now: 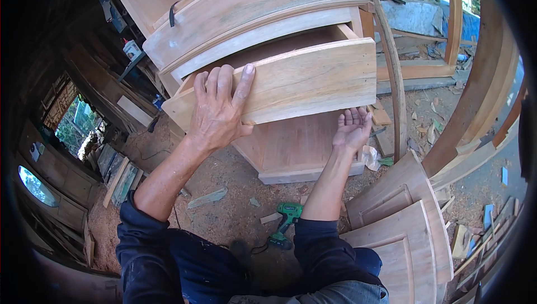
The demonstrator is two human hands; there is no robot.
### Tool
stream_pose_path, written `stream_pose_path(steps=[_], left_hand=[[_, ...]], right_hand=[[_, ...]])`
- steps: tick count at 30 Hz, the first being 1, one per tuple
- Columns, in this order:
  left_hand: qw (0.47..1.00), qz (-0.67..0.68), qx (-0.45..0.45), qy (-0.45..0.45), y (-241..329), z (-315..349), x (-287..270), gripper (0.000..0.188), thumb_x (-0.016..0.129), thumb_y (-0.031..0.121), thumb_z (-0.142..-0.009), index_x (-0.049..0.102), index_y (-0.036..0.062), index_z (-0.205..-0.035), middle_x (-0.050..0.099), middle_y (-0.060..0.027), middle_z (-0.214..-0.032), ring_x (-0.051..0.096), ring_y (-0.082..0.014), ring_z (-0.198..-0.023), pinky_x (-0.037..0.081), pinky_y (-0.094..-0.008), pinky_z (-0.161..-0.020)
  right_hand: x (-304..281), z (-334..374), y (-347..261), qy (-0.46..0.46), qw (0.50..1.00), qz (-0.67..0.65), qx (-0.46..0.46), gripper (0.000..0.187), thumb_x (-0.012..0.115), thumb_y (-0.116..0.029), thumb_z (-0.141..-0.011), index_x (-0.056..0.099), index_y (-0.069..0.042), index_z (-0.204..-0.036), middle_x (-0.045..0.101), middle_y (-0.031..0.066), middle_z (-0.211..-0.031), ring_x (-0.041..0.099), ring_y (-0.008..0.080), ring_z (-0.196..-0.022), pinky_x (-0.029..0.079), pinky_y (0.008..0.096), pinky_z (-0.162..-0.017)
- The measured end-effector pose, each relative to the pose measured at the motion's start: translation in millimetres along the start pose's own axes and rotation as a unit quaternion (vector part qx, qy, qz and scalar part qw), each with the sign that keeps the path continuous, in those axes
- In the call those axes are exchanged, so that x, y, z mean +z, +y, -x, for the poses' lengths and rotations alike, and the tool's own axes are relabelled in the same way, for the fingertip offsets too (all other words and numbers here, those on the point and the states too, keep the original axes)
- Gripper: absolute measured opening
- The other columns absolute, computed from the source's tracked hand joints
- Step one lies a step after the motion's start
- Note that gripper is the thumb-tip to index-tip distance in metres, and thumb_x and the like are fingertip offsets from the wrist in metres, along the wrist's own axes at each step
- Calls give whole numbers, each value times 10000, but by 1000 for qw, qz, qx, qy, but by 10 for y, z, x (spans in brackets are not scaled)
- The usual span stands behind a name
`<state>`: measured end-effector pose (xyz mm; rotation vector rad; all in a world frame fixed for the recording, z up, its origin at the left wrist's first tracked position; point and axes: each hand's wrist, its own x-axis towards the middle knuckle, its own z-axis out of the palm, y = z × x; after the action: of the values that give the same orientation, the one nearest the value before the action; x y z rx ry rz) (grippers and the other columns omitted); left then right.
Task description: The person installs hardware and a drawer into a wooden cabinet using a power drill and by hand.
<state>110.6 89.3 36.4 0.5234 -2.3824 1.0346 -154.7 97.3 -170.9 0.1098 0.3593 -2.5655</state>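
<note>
A pale wooden drawer (313,83) with a gently curved front is pulled partway out of a wooden cabinet (263,10). My left hand (215,108) grips the left part of the drawer front, its fingers over the upper edge and its thumb near the lower edge. Palm up, my right hand (352,130) has its curled fingertips against the lower edge near the right corner; whether they carry weight is hard to see. Below the drawer lies the cabinet's open bottom compartment (302,141).
A green cordless drill (288,220) stands on the dusty floor between my arms. Two panelled wooden doors (403,248) lean at the lower right. Curved timber (486,85) rises at the right. Wood scraps (207,199) lie about. A white bottle (131,49) stands at the left.
</note>
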Motion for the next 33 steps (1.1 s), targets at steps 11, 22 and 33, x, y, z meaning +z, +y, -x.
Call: stream_pose_path(steps=[11, 22, 33], left_hand=[[996, 3, 85, 40, 171, 714, -1315, 798, 373, 755, -922, 478, 183, -1469, 456, -228, -1227, 495, -385, -1100, 398, -557, -886], [990, 21, 124, 62, 207, 637, -1652, 867, 452, 637, -700, 487, 297, -1497, 507, -159, -1092, 527, -310, -984, 420, -440, -799], [986, -46, 103, 124, 606, 1083, -1334, 463, 354, 403, -1076, 383, 348, -1535, 479, -122, -1160, 478, -236, -1066, 417, -375, -753]], right_hand=[[103, 509, -509, -170, 973, 135, 80, 708, 603, -445, -904, 483, 45, -1401, 597, 182, -1307, 614, 292, -1131, 474, 359, -962], [-83, 851, -697, -160, 959, 216, 93, 728, 608, -438, -886, 476, 56, -1403, 595, 187, -1308, 607, 285, -1141, 464, 353, -971], [-429, 1022, -875, -133, 954, 254, 93, 748, 613, -431, -868, 469, 68, -1406, 593, 192, -1309, 599, 278, -1152, 453, 347, -980]])
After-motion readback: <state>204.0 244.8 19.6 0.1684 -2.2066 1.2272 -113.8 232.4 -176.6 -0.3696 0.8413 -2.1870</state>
